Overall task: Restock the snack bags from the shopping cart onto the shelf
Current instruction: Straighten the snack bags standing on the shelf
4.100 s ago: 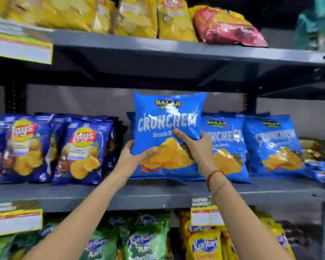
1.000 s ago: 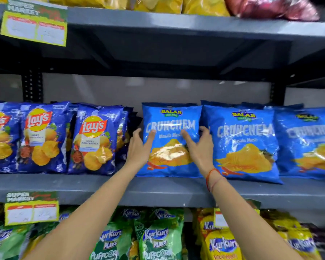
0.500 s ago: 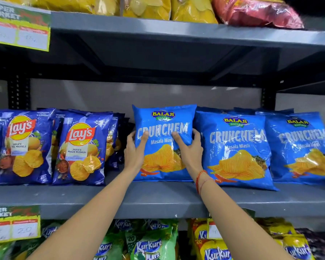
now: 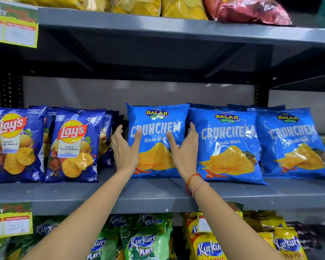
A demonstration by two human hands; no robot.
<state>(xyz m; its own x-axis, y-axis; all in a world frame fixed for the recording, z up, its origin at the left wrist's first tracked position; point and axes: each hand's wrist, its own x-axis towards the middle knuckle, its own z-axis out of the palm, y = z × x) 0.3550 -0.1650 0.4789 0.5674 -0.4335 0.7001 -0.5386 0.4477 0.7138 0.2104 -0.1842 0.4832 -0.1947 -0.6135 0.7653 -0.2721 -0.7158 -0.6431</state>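
Observation:
A blue Balaji Crunchem bag (image 4: 156,121) stands upright on the grey middle shelf (image 4: 158,194), between the Lay's bags and more Crunchem bags. My left hand (image 4: 123,149) is at its left edge and my right hand (image 4: 185,151) at its right edge. Both hands have their fingers spread. The thumbs lie over the bag's front, and the other fingers are loose beside it, not clamped on it. My right fingers reach into the gap beside the neighbouring Crunchem bag (image 4: 227,147). The shopping cart is out of view.
Dark blue Lay's bags (image 4: 73,147) fill the shelf's left part, and another Crunchem bag (image 4: 293,143) sits at the right. Yellow bags (image 4: 135,5) and a red bag (image 4: 248,10) lie on the top shelf. Kurkure bags (image 4: 143,241) stand below. Price tags (image 4: 11,220) hang on the shelf edges.
The Crunchem bag went from held up in the air to standing on the shelf. Since half a second ago both hands have loosened and spread open at its sides.

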